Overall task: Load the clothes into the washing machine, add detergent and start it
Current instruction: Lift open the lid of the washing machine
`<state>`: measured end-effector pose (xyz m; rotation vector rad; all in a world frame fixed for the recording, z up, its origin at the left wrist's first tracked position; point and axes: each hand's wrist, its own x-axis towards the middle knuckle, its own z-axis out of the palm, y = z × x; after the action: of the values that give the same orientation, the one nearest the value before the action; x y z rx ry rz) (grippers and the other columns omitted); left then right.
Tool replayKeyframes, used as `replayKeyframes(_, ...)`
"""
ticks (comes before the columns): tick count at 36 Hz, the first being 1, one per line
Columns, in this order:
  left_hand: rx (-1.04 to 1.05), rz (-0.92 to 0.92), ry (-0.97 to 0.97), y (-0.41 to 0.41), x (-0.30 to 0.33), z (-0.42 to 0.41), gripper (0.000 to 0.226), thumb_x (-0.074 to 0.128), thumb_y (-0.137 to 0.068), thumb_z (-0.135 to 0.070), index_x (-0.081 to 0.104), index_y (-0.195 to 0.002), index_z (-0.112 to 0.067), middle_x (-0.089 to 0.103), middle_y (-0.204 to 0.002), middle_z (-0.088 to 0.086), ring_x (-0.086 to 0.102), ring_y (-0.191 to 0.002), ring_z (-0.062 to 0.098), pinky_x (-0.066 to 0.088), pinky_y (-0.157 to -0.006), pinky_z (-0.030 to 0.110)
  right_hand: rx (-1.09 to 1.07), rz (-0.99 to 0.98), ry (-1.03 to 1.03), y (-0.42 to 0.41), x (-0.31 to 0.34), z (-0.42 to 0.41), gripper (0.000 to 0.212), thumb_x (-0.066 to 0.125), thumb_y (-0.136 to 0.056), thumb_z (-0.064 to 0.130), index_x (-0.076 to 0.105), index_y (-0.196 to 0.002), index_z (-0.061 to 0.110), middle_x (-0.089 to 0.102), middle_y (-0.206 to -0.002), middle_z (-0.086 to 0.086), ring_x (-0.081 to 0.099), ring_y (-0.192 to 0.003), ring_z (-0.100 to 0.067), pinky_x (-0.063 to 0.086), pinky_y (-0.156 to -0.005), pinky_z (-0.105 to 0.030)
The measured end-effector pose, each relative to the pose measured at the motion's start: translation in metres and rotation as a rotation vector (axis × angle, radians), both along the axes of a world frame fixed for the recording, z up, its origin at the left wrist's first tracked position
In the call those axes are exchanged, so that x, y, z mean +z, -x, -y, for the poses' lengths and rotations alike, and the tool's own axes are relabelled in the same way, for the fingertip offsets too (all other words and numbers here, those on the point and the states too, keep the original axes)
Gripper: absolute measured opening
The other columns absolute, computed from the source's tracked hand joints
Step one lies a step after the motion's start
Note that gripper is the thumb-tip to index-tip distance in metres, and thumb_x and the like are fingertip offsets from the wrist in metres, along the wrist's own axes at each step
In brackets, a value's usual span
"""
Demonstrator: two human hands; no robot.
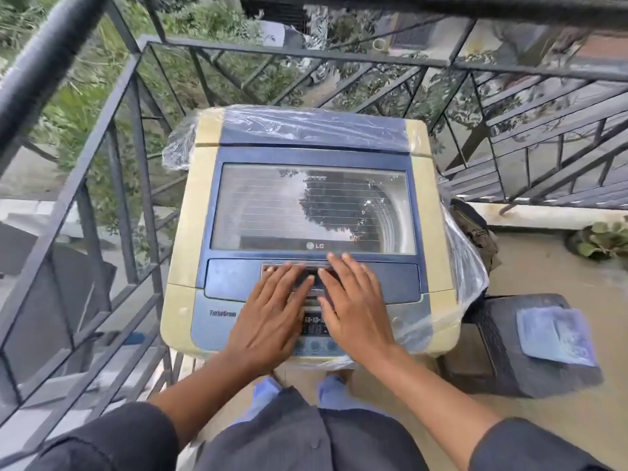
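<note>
Head view: left hand, right hand flat, fingers spread, empty, on washing machine lid handle.

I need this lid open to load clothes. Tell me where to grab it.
Grip the recessed handle on the lid's near edge, coming from the front, fingers hooked under. The far edge looks like the hinge side, so lift up and away.

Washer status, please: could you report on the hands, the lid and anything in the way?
Both hands, left and right, open, flat on the lid handle. Lid shut. Plastic wrap drapes washer's right side, clear of lid.
</note>
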<state>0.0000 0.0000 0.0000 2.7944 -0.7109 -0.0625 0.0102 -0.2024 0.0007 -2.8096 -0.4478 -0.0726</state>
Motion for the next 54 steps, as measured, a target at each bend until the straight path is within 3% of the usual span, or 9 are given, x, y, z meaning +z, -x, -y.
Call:
replayKeyframes(2, -0.045, 0.006, -0.013, 0.0, 0.001, -0.003, 0.058, 0.057, -0.095, -0.021, 0.053, -0.152, -0.007, 0.051, -0.153, 0.017, 0.05, -0.139, 0.04, 0.037, -0.118, 0.049, 0.046, 0.037, -0.039, 0.001, 0.001, 0.001, 0.033, 0.061, -0.098, 0.028, 0.069, -0.128, 0.015, 0.058, -0.147, -0.005, 0.052, -0.136, -0.031, 0.041, -0.111, -0.048)
replayKeyframes(7, -0.018, 0.006, -0.026, -0.005, -0.001, 0.001, 0.05, 0.051, -0.099, -0.03, 0.058, -0.144, -0.01, 0.061, -0.133, 0.01, 0.057, -0.118, 0.033, 0.044, -0.103, 0.044, 0.086, -0.003, -0.059, 0.001, -0.003, 0.005, 0.033, 0.059, -0.096, 0.031, 0.069, -0.124, 0.017, 0.069, -0.114, 0.002, 0.063, -0.103, -0.024, 0.048, -0.09, -0.04)
replayKeyframes(11, 0.009, -0.029, -0.016, -0.014, -0.001, 0.004, 0.041, 0.047, -0.103, -0.034, 0.061, -0.135, -0.013, 0.065, -0.111, 0.003, 0.061, -0.097, 0.029, 0.048, -0.091, 0.043, 0.09, -0.172, -0.052, -0.007, 0.001, 0.007, 0.041, 0.053, -0.096, 0.039, 0.068, -0.127, 0.018, 0.072, -0.11, 0.001, 0.066, -0.099, -0.025, 0.052, -0.087, -0.041)
replayKeyframes(14, 0.028, -0.037, 0.002, -0.015, 0.001, 0.006, 0.035, 0.048, -0.101, -0.034, 0.063, -0.126, -0.014, 0.063, -0.101, 0.003, 0.059, -0.089, 0.03, 0.048, -0.084, 0.044, 0.111, -0.256, -0.052, -0.014, 0.005, 0.008, 0.038, 0.061, -0.096, 0.039, 0.066, -0.128, 0.02, 0.071, -0.11, 0.001, 0.065, -0.1, -0.025, 0.052, -0.088, -0.043)
replayKeyframes(34, 0.064, -0.063, 0.069, -0.011, 0.009, 0.006, 0.038, 0.05, -0.101, -0.042, 0.063, -0.126, -0.017, 0.062, -0.101, 0.001, 0.058, -0.089, 0.027, 0.047, -0.083, 0.041, 0.067, -0.292, -0.089, -0.012, 0.015, 0.003, 0.039, 0.068, -0.095, 0.039, 0.064, -0.13, 0.022, 0.067, -0.107, 0.001, 0.061, -0.103, -0.024, 0.049, -0.095, -0.043)
replayKeyframes(44, 0.078, 0.025, 0.145, -0.013, 0.033, 0.006, 0.035, 0.059, -0.099, -0.039, 0.064, -0.127, -0.018, 0.062, -0.103, -0.002, 0.057, -0.091, 0.025, 0.046, -0.086, 0.04, 0.056, -0.127, -0.16, -0.014, 0.037, 0.006, 0.035, 0.072, -0.086, 0.036, 0.069, -0.118, 0.023, 0.064, -0.089, 0.006, 0.059, -0.085, -0.021, 0.051, -0.081, -0.043)
replayKeyframes(54, 0.061, 0.256, 0.222, -0.032, 0.086, 0.004, 0.039, 0.061, -0.103, -0.034, 0.069, -0.134, -0.013, 0.069, -0.113, 0.002, 0.065, -0.099, 0.029, 0.05, -0.086, 0.044, 0.1, 0.129, -0.28, -0.033, 0.084, 0.011, 0.032, 0.076, -0.089, 0.033, 0.072, -0.117, 0.02, 0.071, -0.099, 0.004, 0.065, -0.09, -0.025, 0.053, -0.08, -0.043)
